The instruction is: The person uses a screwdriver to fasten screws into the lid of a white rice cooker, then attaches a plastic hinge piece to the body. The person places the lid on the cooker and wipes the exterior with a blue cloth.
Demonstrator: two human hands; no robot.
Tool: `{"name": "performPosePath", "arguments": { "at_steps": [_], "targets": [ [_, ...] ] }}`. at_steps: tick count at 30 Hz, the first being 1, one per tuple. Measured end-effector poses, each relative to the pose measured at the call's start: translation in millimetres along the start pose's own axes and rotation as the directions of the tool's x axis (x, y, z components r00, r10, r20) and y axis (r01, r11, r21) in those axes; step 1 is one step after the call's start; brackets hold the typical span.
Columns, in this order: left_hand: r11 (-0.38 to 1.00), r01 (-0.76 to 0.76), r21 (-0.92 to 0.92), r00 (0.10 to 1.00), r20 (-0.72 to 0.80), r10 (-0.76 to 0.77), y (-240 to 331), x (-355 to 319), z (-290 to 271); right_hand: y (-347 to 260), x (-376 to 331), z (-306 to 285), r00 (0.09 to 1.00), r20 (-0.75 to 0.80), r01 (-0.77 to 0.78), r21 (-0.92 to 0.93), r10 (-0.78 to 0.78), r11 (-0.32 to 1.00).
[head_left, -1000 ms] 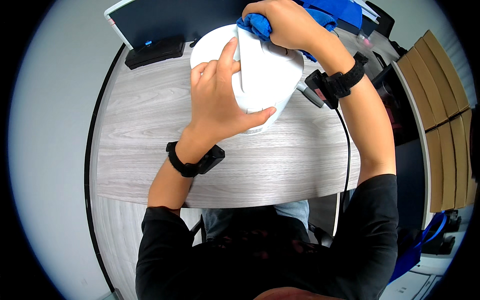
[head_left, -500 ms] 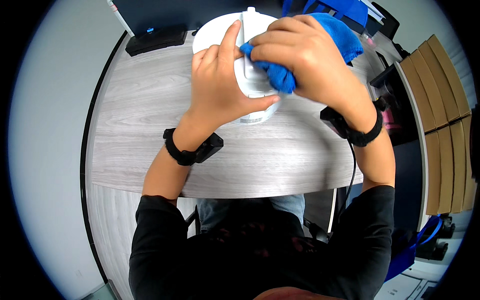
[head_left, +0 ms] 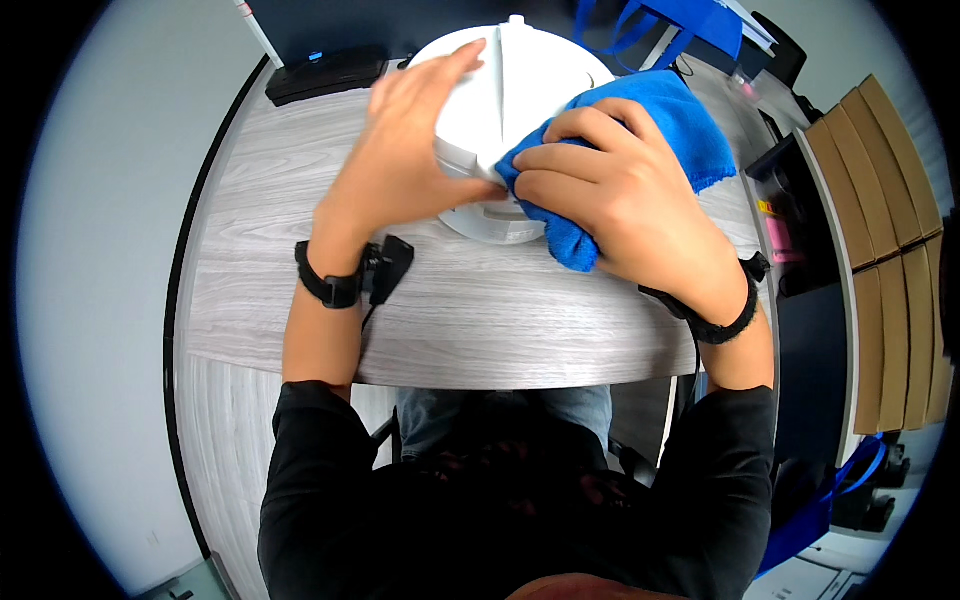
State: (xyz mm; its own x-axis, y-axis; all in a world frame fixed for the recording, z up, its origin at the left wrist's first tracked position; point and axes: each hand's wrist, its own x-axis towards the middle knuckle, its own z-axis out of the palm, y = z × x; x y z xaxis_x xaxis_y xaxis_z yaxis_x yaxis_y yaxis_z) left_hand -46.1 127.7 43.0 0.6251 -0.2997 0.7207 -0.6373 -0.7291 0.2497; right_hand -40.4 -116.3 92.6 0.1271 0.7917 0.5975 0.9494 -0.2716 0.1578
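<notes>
A round white appliance (head_left: pixel 545 72), shaped like a rice cooker, stands at the far middle of the desk. A raised strip runs across its lid. My left hand (head_left: pixel 395 155) is open at its near left side, fingers spread over the lid and thumb along the front edge. My right hand (head_left: pixel 620 195) is closed on a blue cloth (head_left: pixel 685 120), pressing it against the appliance's near right rim. Part of the cloth bunches below my fingers; the rest spreads out to the right. My hands and the cloth hide parts of the lid and front.
The appliance rests on a grey wood-grain desk (head_left: pixel 500 330). A black box (head_left: pixel 325 78) lies at the far left, by a dark panel. Behind on the right is a blue bag (head_left: pixel 700 25). Brown cardboard boxes (head_left: pixel 880 180) line the right side, next to a shelf with pink items (head_left: pixel 785 240).
My right hand has moved nearer to me with the cloth, from the lid's middle to its near right rim. The cloth is more spread out. My left hand has shifted left, its fingers tilting right.
</notes>
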Motion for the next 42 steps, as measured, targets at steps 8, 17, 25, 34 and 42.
{"name": "performPosePath", "arguments": {
  "at_steps": [8,17,25,34,42],
  "targets": [
    [0.997,-0.03,0.067,0.994,0.105,0.022,-39.2,-8.2,-18.9,10.5,-12.6,-4.2,0.998,-0.015,-0.057,0.0,0.057,0.998],
    [0.965,-0.223,0.135,0.962,-0.13,0.241,-10.5,4.8,20.4,28.1,-52.4,-12.8,0.971,-0.084,-0.226,0.012,0.226,0.974],
    [0.955,-0.129,0.267,0.95,-0.243,0.197,37.3,-6.9,51.9,22.9,-42.3,-11.3,0.96,-0.114,-0.258,-0.005,0.256,0.966],
    [0.994,-0.05,0.099,0.999,0.023,0.048,10.6,3.8,-3.5,57.6,-50.1,-26.7,0.955,0.06,-0.291,-0.009,0.291,0.957],
    [0.994,0.104,-0.019,0.989,0.105,-0.101,-37.3,-6.2,6.5,95.0,-62.1,-23.7,0.935,0.044,-0.349,-0.053,0.351,0.936]
  ]
}}
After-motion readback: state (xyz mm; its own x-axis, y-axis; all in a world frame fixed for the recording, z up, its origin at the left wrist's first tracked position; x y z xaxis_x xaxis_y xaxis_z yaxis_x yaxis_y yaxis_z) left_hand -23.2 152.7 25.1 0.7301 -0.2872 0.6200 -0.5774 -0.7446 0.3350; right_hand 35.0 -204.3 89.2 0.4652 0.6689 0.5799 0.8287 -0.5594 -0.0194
